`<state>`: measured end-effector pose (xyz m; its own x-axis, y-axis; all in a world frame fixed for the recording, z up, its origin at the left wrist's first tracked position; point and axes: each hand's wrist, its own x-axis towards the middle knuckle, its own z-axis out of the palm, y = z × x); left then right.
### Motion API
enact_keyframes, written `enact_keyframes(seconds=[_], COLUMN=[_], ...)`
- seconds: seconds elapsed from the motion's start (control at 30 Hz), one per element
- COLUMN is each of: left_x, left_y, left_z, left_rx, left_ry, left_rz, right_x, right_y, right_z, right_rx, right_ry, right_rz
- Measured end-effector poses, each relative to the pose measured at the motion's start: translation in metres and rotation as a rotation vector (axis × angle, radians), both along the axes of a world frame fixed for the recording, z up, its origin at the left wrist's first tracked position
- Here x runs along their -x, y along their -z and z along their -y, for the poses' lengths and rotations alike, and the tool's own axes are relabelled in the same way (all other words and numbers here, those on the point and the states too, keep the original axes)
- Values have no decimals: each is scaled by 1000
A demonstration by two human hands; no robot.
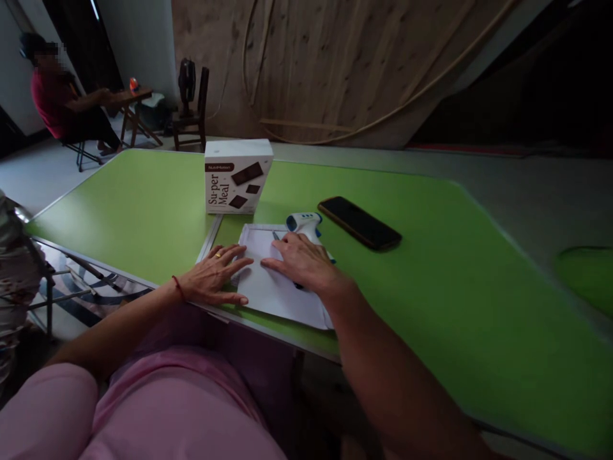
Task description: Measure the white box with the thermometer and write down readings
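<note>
White paper (280, 291) lies flat near the front edge of a green table (454, 287), and both of the person's hands rest on it. The left hand (213, 275) lies palm down with its fingers spread over the sheet's left edge, gripping nothing; a ring shows on one finger and a red thread circles the wrist. The right hand (304, 262) presses flat on the middle of the sheet with fingers loosely together, and a dark pen-like tip (276, 236) shows just beyond its fingertips; whether the hand holds it cannot be told. A white and blue thermometer gun (304, 223) lies at the sheet's far corner, touching or just beside the right hand. A black phone (359, 222) lies near it, further right. A white box (237, 176) printed "Su-per Meal" stands upright beyond the paper. Far off at the left, another person in red (52, 96) sits at a small wooden desk (127, 99).
</note>
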<state>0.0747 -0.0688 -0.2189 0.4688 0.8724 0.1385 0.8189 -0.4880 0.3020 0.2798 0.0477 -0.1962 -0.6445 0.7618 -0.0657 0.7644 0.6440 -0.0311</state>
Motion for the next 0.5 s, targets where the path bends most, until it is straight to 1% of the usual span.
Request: enact_keyframes(seconds=[0.23, 0.5], left_x=[0, 0], left_y=[-1, -1], left_z=[1, 3], left_rx=[-2, -5], left_ry=[9, -2], left_rz=[-1, 1], right_x=[3, 4], right_y=[-12, -12], right_z=[4, 5], right_rx=[86, 90], right_ry=[17, 8], right_rz=[17, 4])
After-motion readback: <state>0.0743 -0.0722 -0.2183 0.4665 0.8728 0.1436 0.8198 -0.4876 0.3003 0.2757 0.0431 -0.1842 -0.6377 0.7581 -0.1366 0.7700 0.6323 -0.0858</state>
